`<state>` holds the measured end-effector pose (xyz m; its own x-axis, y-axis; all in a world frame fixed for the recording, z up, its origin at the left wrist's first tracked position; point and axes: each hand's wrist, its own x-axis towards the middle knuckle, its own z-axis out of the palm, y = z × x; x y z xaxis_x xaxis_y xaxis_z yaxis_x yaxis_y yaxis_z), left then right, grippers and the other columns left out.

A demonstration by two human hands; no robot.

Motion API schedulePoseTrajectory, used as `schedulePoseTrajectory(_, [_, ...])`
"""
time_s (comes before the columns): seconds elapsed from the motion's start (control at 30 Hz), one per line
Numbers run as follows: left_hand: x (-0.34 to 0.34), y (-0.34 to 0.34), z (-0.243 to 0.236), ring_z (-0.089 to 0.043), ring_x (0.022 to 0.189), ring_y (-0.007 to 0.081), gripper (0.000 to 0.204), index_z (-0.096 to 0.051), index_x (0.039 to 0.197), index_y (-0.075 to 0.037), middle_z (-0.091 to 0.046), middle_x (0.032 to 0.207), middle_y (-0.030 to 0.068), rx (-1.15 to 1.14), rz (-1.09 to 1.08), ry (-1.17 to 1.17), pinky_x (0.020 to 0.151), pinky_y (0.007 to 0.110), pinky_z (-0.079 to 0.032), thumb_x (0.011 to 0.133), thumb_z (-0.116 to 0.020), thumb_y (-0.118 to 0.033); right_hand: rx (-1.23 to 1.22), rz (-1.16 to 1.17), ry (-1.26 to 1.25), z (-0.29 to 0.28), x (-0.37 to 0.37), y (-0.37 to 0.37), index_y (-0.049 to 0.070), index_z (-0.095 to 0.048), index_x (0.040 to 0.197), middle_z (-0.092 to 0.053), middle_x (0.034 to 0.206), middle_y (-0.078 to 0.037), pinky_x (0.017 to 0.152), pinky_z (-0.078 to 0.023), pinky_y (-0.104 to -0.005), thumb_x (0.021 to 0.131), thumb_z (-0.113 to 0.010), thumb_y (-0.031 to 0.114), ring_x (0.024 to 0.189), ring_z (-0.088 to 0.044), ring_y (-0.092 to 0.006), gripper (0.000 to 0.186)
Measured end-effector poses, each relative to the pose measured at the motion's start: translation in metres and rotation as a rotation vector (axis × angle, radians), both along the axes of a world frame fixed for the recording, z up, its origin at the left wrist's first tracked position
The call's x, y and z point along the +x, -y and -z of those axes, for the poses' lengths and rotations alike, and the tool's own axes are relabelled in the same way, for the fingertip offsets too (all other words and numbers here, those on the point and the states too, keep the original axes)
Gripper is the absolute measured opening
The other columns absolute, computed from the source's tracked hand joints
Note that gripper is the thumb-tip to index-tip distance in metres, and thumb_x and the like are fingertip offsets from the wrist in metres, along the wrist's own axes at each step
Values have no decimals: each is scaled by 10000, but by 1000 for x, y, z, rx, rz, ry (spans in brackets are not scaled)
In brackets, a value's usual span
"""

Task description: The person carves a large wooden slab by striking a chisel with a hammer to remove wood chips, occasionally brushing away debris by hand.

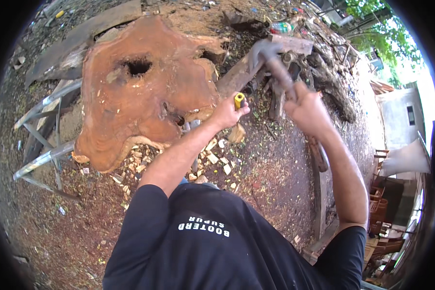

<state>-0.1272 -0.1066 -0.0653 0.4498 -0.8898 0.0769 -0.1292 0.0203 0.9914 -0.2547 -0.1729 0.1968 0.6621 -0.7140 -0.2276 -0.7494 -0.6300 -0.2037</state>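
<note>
My left hand (227, 113) is closed around a yellow-handled chisel (239, 98) at the right edge of a large reddish-brown wood slab (150, 104). The handle's butt end points up; the blade is hidden by the hand. To the right, my right hand (308, 108) grips the handle of a hammer (278, 70), raised and blurred by motion. The hammer's metal head is up and to the left of that hand, apart from the chisel. The slab has an irregular outline, a dark hole (136, 66) near its far side and smaller hollows along its right edge.
Pale wood chips (212, 157) and a wood chunk (236, 133) litter the ground by the slab's near edge. Metal frame legs (46, 157) jut out at the left. Logs and roots (324, 79) lie at the far right, with a plastic bottle (281, 28) behind.
</note>
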Motion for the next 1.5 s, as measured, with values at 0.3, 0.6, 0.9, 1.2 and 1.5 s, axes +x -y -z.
schedulePoseTrajectory(0.3, [39, 11, -71, -617, 885, 103, 144, -625, 1054, -83, -672, 978, 13, -281, -8, -86, 819, 293, -525, 939, -692, -137, 22, 106, 384, -9, -62, 6, 9, -572, 946, -550, 609, -133, 578, -460, -392, 801, -602, 207, 545, -531, -223, 248])
schedulePoseTrajectory(0.6, [54, -6, -79, -660, 932, 135, 243, -562, 1064, -70, -711, 990, 36, -171, 19, 110, 867, 326, -521, 912, -725, -166, 92, 226, 393, -12, -83, -2, 6, -576, 1018, -589, 625, -82, 475, -463, -337, 829, -592, 172, 465, -556, -143, 252])
schedulePoseTrajectory(0.9, [52, -7, -87, -669, 956, 143, 258, -570, 1075, -75, -716, 1036, 32, -130, 116, 67, 892, 328, -524, 916, -727, -204, 122, 165, 380, -27, -78, -5, 41, -570, 1000, -566, 632, -48, 455, -436, -326, 833, -601, 180, 473, -528, -122, 219])
schedulePoseTrajectory(1.2, [51, -1, -60, -665, 954, 131, 312, -600, 1131, -60, -719, 1021, 29, -195, 117, -67, 894, 313, -515, 909, -735, -232, -247, -126, 910, -138, -22, -25, 35, -630, 1116, -501, 598, 21, 435, -345, -218, 873, -669, 248, 490, -469, -39, 325])
schedulePoseTrajectory(1.5, [46, 5, -65, -685, 949, 209, 367, -594, 1151, -55, -722, 998, 78, -199, 19, 244, 884, 361, -516, 907, -725, -297, -123, -216, -208, -11, 14, -22, -45, -520, 1039, -663, 828, -292, 775, -539, -525, 822, -598, 146, 783, -681, -430, 300])
